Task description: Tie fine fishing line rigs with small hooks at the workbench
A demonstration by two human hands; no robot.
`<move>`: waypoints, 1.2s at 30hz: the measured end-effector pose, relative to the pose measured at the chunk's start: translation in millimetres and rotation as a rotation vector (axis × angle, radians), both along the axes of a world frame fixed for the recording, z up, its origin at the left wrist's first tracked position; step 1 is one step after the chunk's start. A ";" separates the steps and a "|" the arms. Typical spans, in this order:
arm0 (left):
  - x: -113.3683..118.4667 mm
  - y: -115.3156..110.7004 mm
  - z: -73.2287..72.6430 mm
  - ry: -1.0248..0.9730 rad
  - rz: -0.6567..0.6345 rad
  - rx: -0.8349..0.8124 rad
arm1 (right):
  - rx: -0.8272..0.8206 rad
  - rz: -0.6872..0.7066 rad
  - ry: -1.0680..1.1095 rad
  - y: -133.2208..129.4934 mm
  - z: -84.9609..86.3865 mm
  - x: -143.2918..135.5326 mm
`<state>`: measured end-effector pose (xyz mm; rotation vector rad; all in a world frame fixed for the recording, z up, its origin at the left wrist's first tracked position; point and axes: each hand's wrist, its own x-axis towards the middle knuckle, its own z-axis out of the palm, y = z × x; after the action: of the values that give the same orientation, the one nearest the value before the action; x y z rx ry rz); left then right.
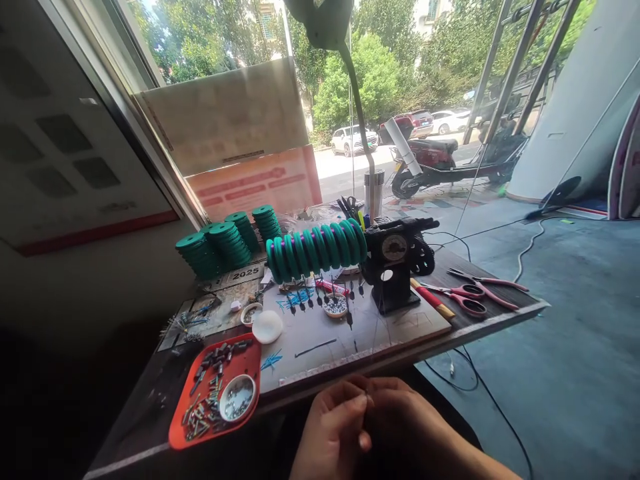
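Note:
My left hand (pixel 333 423) and my right hand (pixel 400 408) meet in front of the table's near edge. Their fingertips are pinched together at one spot. Whatever they hold there is too small and dark to name. Just beyond them lies a pale board (pixel 320 360) with a thin dark strip (pixel 315 348) on it. Over the board, a row of green ring-shaped spools (pixel 317 250) sits on the shaft of a black winding machine (pixel 395 257). Thin lines with small dark pieces (pixel 310 300) hang below the spools.
At left, a red tray (pixel 181 427) holds metal parts and a white bowl (pixel 253 400). Nearby are a white round lid (pixel 267 327) and a bowl of small beads (pixel 335 306). Stacked green spools (pixel 227 243) stand behind. Scissors (pixel 467 300) and pliers (pixel 493 287) lie at right.

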<state>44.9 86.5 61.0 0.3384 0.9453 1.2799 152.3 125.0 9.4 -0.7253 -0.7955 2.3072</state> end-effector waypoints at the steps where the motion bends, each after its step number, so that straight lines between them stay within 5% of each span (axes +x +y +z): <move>1: 0.0 0.2 0.0 0.020 0.014 -0.011 | 0.007 0.007 -0.008 0.2 -4.2 2.1; 7: 1.0 0.5 -2.9 -0.026 0.008 -0.053 | 0.033 0.010 -0.037 5.9 -20.0 15.6; 18: 0.4 5.7 -14.8 -0.119 -0.122 -0.225 | 0.111 0.119 -0.215 39.3 -5.1 6.6; 22: 2.8 5.3 -13.7 0.106 -0.105 -0.066 | 0.144 0.197 -0.309 30.7 -0.1 16.9; 26: 5.9 5.1 -19.8 0.558 -0.032 0.137 | 0.176 0.212 -0.370 7.5 12.5 35.8; 29: 8.7 4.0 -27.3 0.746 0.051 0.296 | 0.353 0.175 -0.424 -6.0 24.9 45.6; 36: 8.4 -2.4 -37.5 0.636 0.121 0.316 | 0.956 0.140 -0.572 -10.0 34.1 54.5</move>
<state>53.3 84.2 23.5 0.9885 1.3073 1.4655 206.8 115.0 43.5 -0.8590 -2.0409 1.4929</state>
